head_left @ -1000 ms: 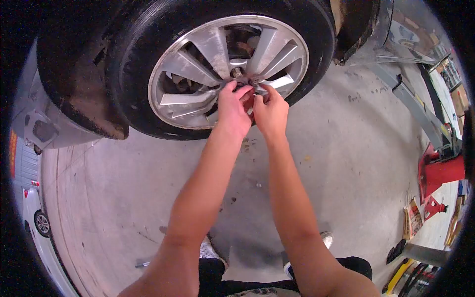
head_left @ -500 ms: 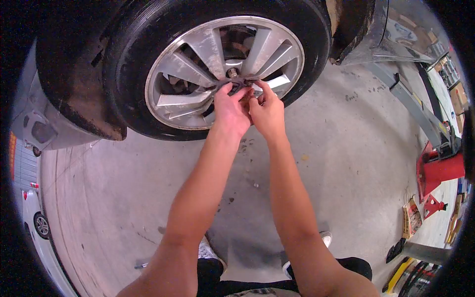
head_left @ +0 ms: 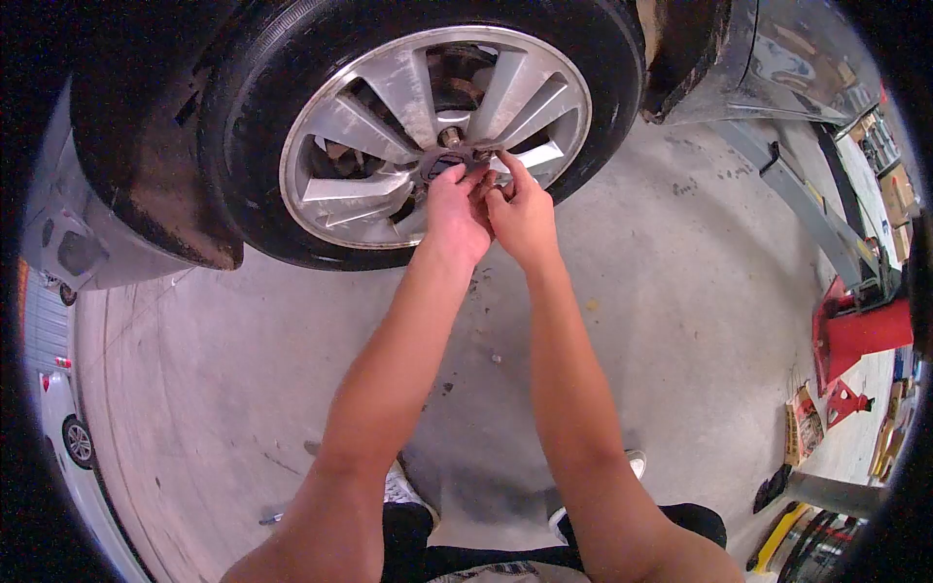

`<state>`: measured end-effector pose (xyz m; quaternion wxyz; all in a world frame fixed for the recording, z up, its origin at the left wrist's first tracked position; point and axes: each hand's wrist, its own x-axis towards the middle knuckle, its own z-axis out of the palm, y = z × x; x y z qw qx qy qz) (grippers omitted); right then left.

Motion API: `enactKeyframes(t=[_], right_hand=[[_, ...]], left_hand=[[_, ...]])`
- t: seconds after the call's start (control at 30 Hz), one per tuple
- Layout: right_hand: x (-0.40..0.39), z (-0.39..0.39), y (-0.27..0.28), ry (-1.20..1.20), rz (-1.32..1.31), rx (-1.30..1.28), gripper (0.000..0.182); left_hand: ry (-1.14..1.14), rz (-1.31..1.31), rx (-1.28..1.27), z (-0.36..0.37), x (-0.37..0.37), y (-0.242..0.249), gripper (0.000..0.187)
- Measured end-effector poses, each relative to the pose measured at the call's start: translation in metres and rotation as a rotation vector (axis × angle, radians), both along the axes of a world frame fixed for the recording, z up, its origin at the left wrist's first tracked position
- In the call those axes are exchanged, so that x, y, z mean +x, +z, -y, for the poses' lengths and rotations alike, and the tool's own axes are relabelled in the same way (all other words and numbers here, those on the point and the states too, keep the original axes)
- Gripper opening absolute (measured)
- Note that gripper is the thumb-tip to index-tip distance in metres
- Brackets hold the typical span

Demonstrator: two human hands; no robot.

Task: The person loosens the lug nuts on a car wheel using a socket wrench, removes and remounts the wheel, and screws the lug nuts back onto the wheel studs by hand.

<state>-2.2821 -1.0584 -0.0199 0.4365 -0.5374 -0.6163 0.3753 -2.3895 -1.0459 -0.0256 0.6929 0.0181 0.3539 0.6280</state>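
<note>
A silver alloy wheel point(head_left: 340, 216) in a black tyre point(head_left: 255, 180) is on the car in front of me. At its hub, my left hand point(head_left: 455, 219) is closed on a dark, round centre cap point(head_left: 443, 167), thumb on its face. A brownish lug nut point(head_left: 450, 137) shows just above the cap. Close beside it, my right hand point(head_left: 525, 216) has its index finger stretched up to the hub's right side, near another lug nut point(head_left: 485, 154). Its thumb and other fingers are curled against my left fingertips; what they pinch is mostly hidden.
The grey concrete floor point(head_left: 622, 321) lies below the raised wheel. To the right stand a grey lift arm point(head_left: 807, 199), a red lift base point(head_left: 860, 340) and a red jack stand point(head_left: 847, 402). A white car point(head_left: 73, 418) is at far left.
The cap has turned its round face more into view and sits slightly further left at the hub. My right index finger has straightened toward the lug nut; the view has shifted slightly.
</note>
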Motion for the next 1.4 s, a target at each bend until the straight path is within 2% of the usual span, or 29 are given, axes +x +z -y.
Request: enactKeyframes(t=[0.07,0.13,0.17,0.23,0.3,0.37,0.4,0.43,0.5,0.63,0.67,0.73,0.8,0.83,0.9,1.03,1.07,1.13,1.17,1.23,1.27,1.37,1.4], right_hand=[[0.000,-0.002,-0.004,-0.008,-0.021,0.022,0.055],[0.008,-0.007,-0.009,-0.082,-0.044,0.021,0.049],[0.013,-0.010,-0.023,-0.211,-0.182,0.088,0.041],[0.031,-0.003,-0.052,-0.378,-0.393,0.029,0.036],[0.041,0.020,-0.098,-0.395,-0.236,-0.296,0.034],[0.032,0.069,-0.151,-0.277,0.227,-0.337,0.035],[0.027,0.092,-0.169,-0.084,0.463,-0.486,0.036],[0.023,0.123,-0.175,0.005,0.564,-0.556,0.045],[0.012,0.170,-0.230,0.099,0.814,-0.510,0.052],[0.003,0.193,-0.237,0.133,0.664,-0.558,0.054],[0.004,0.192,-0.238,0.133,0.644,-0.597,0.049],[-0.001,0.180,-0.233,0.136,0.617,-0.621,0.045],[-0.006,0.169,-0.224,-0.039,0.549,-0.470,0.036],[-0.006,0.158,-0.208,-0.034,0.545,-0.465,0.036],[-0.002,0.131,-0.154,-0.226,0.238,-0.284,0.029],[-0.006,0.088,-0.075,-0.466,-0.043,-0.071,0.030],[-0.010,0.080,-0.059,-0.481,-0.093,-0.032,0.031],[-0.023,0.070,-0.032,-0.462,-0.226,0.023,0.031],[-0.031,0.066,-0.021,-0.426,-0.312,0.049,0.031],[-0.052,0.057,-0.007,-0.364,-0.383,0.110,0.028],[-0.062,0.056,-0.002,-0.327,-0.346,0.132,0.028],[-0.087,0.046,0.007,-0.288,-0.310,0.170,0.029],[-0.095,0.044,0.007,-0.290,-0.306,0.191,0.029]], left_hand=[[-0.018,-0.045,0.046,-0.007,-0.004,-0.009,0.040],[-0.134,-0.223,-0.024,-0.002,-0.003,0.005,0.024],[-0.154,-0.179,-0.093,-0.001,-0.003,0.007,0.015],[-0.092,-0.121,-0.102,-0.007,-0.001,0.000,0.013],[-0.061,-0.121,-0.125,-0.017,0.000,-0.001,0.014],[-0.029,-0.125,-0.143,-0.017,0.005,0.001,0.015],[-0.014,-0.142,-0.171,-0.018,0.007,0.003,0.016],[0.003,-0.159,-0.196,-0.019,0.009,0.007,0.018],[0.003,-0.158,-0.236,-0.017,0.012,0.017,0.019],[-0.057,-0.105,-0.223,-0.015,0.004,0.018,0.015],[-0.074,-0.081,-0.210,-0.013,0.002,0.017,0.014],[-0.078,-0.069,-0.180,-0.014,0.000,0.012,0.012],[-0.001,-0.045,-0.150,-0.017,0.003,0.005,0.012],[0.049,-0.030,-0.130,-0.017,0.004,0.004,0.012],[0.072,-0.033,-0.107,-0.020,0.001,-0.004,0.011],[0.143,-0.063,-0.120,-0.021,0.005,-0.003,0.014],[0.142,-0.069,-0.121,-0.021,0.004,-0.006,0.014],[0.370,-0.258,0.020,-0.014,-0.002,-0.017,0.016],[0.381,-0.386,0.066,0.000,-0.005,-0.002,0.010],[0.206,-0.290,-0.036,0.010,-0.028,0.004,0.010],[0.246,-0.355,0.006,0.020,-0.032,0.005,0.020],[0.234,-0.113,0.024,0.038,-0.059,0.011,0.025],[0.243,-0.112,0.017,0.048,-0.062,0.017,0.025]])
